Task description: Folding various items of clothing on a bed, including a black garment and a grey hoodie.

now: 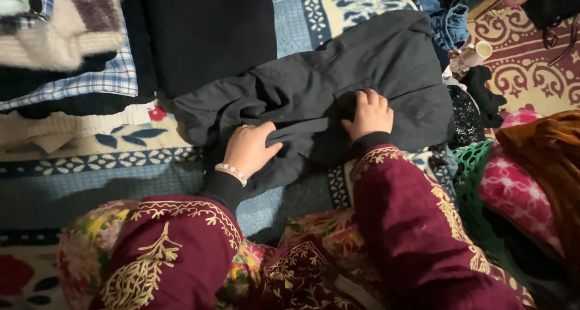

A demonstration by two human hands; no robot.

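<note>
Dark garment [314,86] is laid half-folded on the patterned blanket [90,165]; its lower fold at six o'clock is pinched by the left hand [249,150]; the right hand [368,114] is pressed flat, fingers curled; creases are left unsmoothed.

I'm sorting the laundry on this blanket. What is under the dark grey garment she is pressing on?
Both hands, left hand and right hand, rest on the dark grey garment. Around it shows the blue patterned blanket; anything directly beneath is covered.
</note>
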